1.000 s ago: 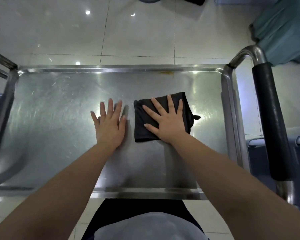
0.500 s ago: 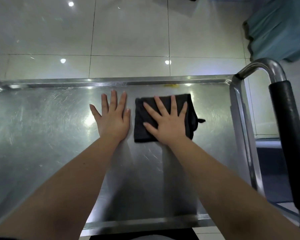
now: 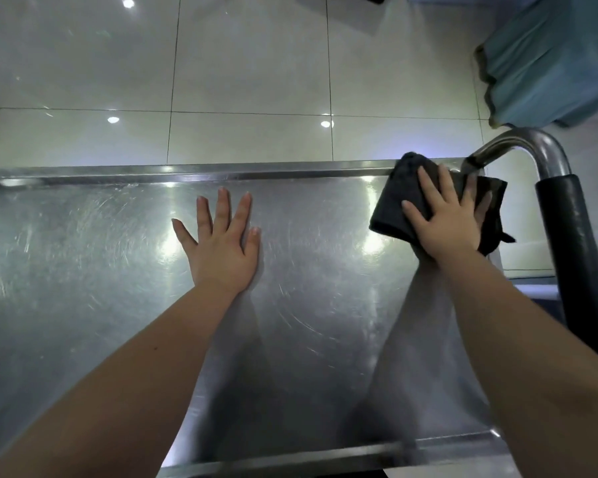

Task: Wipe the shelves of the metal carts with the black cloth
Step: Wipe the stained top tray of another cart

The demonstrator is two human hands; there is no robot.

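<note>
The top shelf (image 3: 83, 257) of a metal cart fills the lower part of the head view, scratched and shiny, with a raised rim at the far edge. A folded black cloth (image 3: 399, 205) lies in the shelf's far right corner, bunched up against the rim. My right hand (image 3: 446, 219) presses flat on the cloth with straight, spread fingers. My left hand (image 3: 223, 244) rests flat on the bare metal near the middle of the shelf, fingers spread, holding nothing.
The cart's push handle (image 3: 567, 243), a steel tube with a black grip, rises at the right edge next to the cloth. Pale glossy floor tiles (image 3: 249, 70) lie beyond the shelf. A teal fabric-covered object (image 3: 549, 60) stands at the top right.
My right hand has slid the cloth from the shelf's middle to the far right corner beside the handle. My left hand has stayed flat on the metal.
</note>
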